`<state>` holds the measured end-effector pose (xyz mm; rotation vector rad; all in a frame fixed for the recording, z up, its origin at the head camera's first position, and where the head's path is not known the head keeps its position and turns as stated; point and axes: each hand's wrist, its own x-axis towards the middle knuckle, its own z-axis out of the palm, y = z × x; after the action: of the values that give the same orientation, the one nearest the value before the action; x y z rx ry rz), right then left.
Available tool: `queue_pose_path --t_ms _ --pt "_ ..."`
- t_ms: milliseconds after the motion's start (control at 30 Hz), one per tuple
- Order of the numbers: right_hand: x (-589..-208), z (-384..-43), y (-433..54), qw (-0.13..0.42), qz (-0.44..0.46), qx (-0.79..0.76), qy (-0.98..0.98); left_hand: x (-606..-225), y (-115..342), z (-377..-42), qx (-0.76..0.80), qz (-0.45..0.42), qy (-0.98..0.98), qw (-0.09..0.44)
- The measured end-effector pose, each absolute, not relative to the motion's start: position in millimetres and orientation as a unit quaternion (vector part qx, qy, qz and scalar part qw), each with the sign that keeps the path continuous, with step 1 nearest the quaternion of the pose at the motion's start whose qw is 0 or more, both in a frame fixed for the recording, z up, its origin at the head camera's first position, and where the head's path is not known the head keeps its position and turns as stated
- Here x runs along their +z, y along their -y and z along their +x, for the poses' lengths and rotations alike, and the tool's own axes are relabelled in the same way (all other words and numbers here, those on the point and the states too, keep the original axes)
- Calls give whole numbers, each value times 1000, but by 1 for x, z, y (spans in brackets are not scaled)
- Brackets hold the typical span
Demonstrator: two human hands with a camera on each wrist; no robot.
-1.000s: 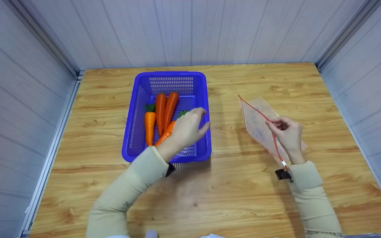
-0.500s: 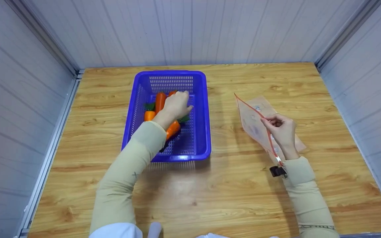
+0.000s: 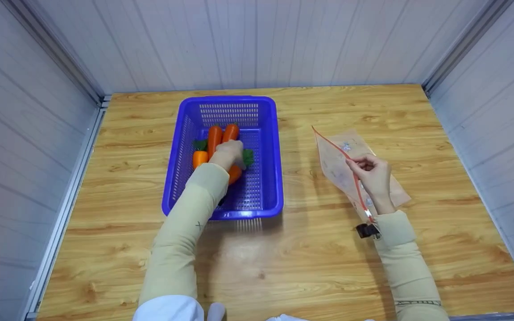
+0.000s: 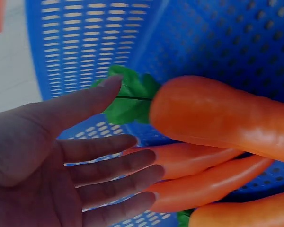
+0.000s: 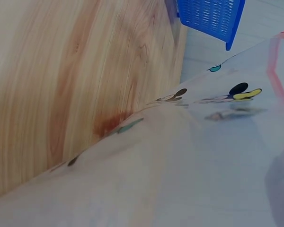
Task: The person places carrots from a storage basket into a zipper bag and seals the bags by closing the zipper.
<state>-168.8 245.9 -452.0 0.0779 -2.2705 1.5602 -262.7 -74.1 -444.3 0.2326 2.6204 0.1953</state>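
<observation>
My left hand (image 3: 231, 151) reaches down into a blue plastic basket (image 3: 278, 178), over the carrots in it. In the left wrist view its fingers are spread and straight. The thumb overlaps the green leaves (image 4: 128, 90) of a plump orange carrot (image 4: 213, 113), and the fingertips lie right at two redder carrots (image 4: 199, 189). My right hand (image 3: 373, 176) pinches the red zip edge of a clear printed zipper bag (image 3: 335, 162) between thumb and fingers. The bag's mouth side is raised off the table. The right hand's fingertips are out of the right wrist view, where the bag's film fills much of the picture.
Another orange carrot (image 3: 200, 158) lies at the basket's left side, partly behind the left arm. The wooden table (image 3: 283, 267) is bounded by pale panel walls (image 3: 257, 44) at the back and both sides.
My left hand moves left from the basket's right side and then lower among the carrots. The right hand shifts slightly left, still pinching the zipper bag.
</observation>
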Motion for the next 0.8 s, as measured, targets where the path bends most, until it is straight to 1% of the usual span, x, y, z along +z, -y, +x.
queue_pose_path --t_ms 233,433,533,667,800 --pt "-455 -169 -244 188 28 567 802 -459 73 -260 43 86 -965 245" --pt "-460 -171 -245 187 31 587 787 -470 69 -260 29 86 -957 274" --pt "-462 -171 -245 183 28 589 787 -474 69 -260 25 85 -956 280" --pt "-462 -171 -246 180 27 588 788 -475 69 -261 33 85 -960 265" --pt "-462 -172 -247 178 28 583 792 -470 70 -262 59 74 -968 234"
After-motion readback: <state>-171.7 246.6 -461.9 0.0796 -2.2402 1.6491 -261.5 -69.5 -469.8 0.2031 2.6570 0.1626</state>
